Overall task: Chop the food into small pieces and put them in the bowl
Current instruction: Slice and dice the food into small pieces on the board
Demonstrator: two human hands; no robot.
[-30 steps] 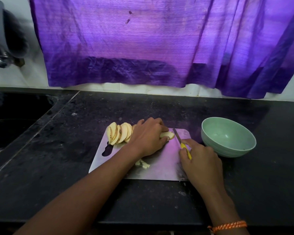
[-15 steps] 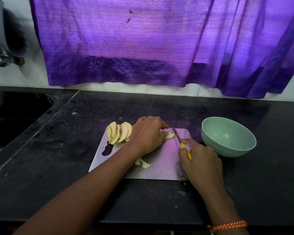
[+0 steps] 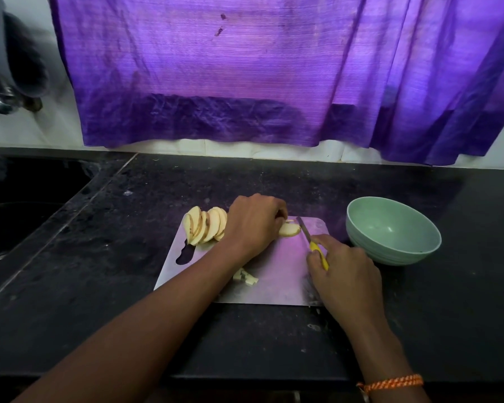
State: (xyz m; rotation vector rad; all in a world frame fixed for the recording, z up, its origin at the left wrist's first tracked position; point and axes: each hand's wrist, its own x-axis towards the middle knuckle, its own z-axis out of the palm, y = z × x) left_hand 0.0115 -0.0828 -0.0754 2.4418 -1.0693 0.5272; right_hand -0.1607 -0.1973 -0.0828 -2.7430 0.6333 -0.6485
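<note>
Right hand (image 3: 342, 274) grips the knife (image 3: 312, 242) by its yellow handle, blade pointing away along the board (image 3: 280, 274). Left hand (image 3: 253, 225) curls over a slice (image 3: 290, 229) just left of the blade, pinning it. More slices (image 3: 205, 225) stand farther left; the bowl (image 3: 393, 234) sits right, nearer the knife hand.

Dark speckled stone countertop (image 3: 134, 257), kinda dusty and scuffed. Sitting right on it is a shiny metal cutting board (image 3: 277, 274) around the middle, near the front edge, and a pale green bowl (image 3: 390, 242) just beside the board's right side. A seam runs diagonally across the counter's left part.
</note>
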